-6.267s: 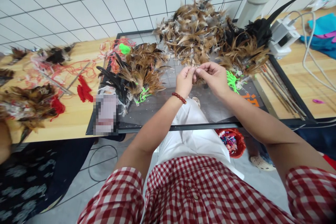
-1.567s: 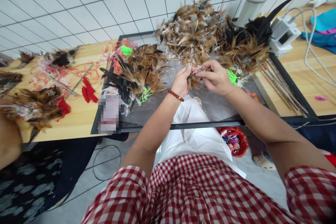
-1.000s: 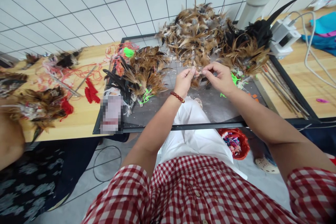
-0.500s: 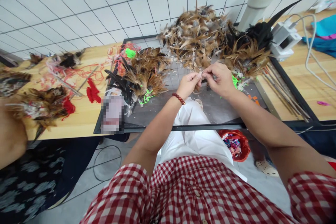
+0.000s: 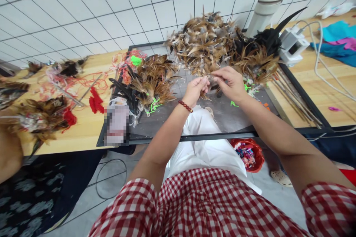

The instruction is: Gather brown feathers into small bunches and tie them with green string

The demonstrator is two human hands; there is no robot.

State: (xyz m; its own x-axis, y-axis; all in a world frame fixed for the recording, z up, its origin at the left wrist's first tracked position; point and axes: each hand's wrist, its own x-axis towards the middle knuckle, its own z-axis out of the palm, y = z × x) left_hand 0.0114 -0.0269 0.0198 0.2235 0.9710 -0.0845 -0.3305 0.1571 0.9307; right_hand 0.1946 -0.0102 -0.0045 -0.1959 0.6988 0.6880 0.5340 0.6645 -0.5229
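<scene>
My left hand (image 5: 196, 90), with a beaded bracelet on the wrist, is closed in a pinch over the dark tray. Brown feather (image 5: 206, 92) tips show just under its fingers. Close beside it, my right hand (image 5: 231, 84) has thumb and forefinger pressed together; what they hold is too small to make out. Beyond both hands rises a large heap of brown feathers (image 5: 205, 40). Feather bunches (image 5: 157, 81) tied with green string (image 5: 153, 106) lie left of my hands, and black and brown feathers (image 5: 256, 61) lie to the right.
A black-framed tray (image 5: 222, 135) bears the feathers. Thin sticks (image 5: 299, 100) lie along its right side, near a white plug adapter (image 5: 293, 44) with a cable and a pale bottle (image 5: 264, 11). At left, another person's arm (image 5: 9, 152) is beside feathers and red yarn (image 5: 96, 100). A red basket (image 5: 260, 155) is below.
My hands have drawn slightly apart; before, their fingertips met. The whole view has shifted a little with my head.
</scene>
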